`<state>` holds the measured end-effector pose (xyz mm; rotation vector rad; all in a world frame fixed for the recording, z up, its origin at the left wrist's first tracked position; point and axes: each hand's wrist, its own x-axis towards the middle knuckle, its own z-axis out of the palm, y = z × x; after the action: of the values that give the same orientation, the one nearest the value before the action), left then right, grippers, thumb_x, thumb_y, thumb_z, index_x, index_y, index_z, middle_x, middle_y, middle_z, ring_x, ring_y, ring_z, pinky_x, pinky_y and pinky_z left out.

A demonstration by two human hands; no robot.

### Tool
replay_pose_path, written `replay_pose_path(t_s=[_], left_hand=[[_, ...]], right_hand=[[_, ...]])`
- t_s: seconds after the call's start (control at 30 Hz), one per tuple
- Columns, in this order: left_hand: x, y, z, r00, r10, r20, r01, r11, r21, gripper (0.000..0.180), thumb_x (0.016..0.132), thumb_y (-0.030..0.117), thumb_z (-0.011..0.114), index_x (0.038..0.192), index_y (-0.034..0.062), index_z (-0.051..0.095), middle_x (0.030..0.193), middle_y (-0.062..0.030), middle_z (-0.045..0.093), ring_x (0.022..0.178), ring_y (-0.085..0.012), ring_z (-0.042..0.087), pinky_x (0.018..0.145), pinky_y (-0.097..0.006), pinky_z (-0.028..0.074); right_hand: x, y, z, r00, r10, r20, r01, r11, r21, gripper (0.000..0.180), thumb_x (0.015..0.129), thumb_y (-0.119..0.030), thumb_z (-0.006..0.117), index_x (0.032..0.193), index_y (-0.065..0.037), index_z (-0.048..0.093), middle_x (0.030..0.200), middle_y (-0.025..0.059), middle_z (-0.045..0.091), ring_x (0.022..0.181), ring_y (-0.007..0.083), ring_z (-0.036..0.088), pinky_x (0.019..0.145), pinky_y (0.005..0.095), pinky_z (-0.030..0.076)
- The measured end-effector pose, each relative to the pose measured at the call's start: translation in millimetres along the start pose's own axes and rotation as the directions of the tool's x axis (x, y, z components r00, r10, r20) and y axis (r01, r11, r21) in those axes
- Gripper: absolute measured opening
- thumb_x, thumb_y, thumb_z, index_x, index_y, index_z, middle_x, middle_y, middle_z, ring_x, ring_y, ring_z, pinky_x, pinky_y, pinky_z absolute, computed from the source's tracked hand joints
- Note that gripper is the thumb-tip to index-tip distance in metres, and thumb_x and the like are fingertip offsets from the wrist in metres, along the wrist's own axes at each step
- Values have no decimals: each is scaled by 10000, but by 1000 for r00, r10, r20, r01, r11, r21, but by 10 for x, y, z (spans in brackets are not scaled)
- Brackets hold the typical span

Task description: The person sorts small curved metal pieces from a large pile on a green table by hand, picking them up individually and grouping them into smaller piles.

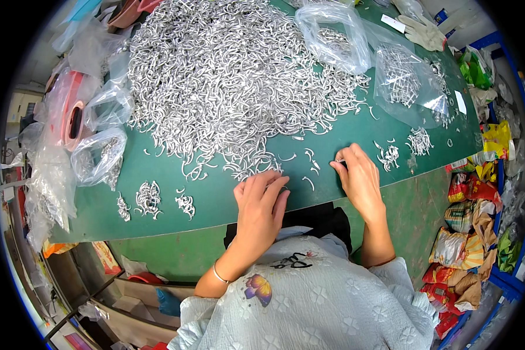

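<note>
A wide heap of small curved silver metal pieces (216,76) covers the far middle of the green table (216,219). At its near edge, my left hand (258,204) curls its fingers down over a few pieces; whatever is between thumb and fingers is hidden. My right hand (360,181) is closed in a pinch above the table, and what sits at its fingertips is too small to make out. Several loose curved pieces (309,182) lie between the two hands. Right of my right hand rests a small cluster of pieces (388,156).
Small piles of pieces (149,198) lie at left, another pile (419,142) at right. Clear plastic bags (102,154) stand along the left, and an open bag (411,81) with metal parts lies far right. A white glove (423,32) is at the back. Shelves (510,284) with packets flank the table's right.
</note>
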<state>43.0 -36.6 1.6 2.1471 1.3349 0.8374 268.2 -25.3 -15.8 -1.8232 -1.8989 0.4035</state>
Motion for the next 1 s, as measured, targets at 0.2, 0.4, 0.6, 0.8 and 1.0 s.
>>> replay_pose_path(t_s=[0.2, 0.4, 0.6, 0.8, 1.0], left_hand=[[-58, -4, -85, 1000, -20, -3, 20, 998, -56, 319, 795, -1, 705, 1104, 39, 638, 1098, -69, 594, 981, -239, 560, 884, -367, 360], [-122, -50, -128, 999, -46, -13, 46, 998, -32, 313, 800, -6, 702, 1104, 37, 640, 1094, -79, 601, 978, -253, 565, 871, -369, 374], [-200, -121, -155, 995, -92, -27, 92, 996, -21, 313, 802, -5, 701, 1106, 34, 639, 1097, -86, 607, 995, -267, 567, 878, -371, 374], [-235, -153, -162, 992, -121, -29, 121, 992, -32, 305, 808, -2, 699, 1105, 35, 639, 1098, -83, 608, 996, -267, 566, 882, -371, 372], [-251, -181, -173, 991, -130, -43, 128, 991, -40, 301, 811, 3, 698, 1104, 38, 639, 1099, -85, 606, 1002, -263, 564, 882, -371, 371]], right_hand=[[44, 21, -51, 953, 157, 259, -292, 256, 922, 212, 998, -188, 552, 850, -38, 534, 765, 66, 535, 604, 136, 515, 508, 272, 392], [131, 28, 30, 920, 33, 391, -380, -177, 908, 200, 1025, -162, 500, 910, -17, 576, 807, 128, 631, 528, 106, 529, 413, 200, 376], [248, -83, 82, 922, 200, 330, -374, 246, 894, 128, 939, -67, 619, 1048, 0, 627, 760, 35, 578, 532, 75, 493, 446, 220, 358], [264, -182, 227, 993, 112, 35, -117, 961, 252, 119, 812, -70, 734, 895, -29, 659, 714, 71, 512, 562, 165, 501, 533, 342, 390], [309, -215, 172, 989, 105, 108, -129, 959, 251, 89, 829, -58, 706, 866, -10, 640, 685, 61, 488, 552, 155, 451, 534, 324, 368]])
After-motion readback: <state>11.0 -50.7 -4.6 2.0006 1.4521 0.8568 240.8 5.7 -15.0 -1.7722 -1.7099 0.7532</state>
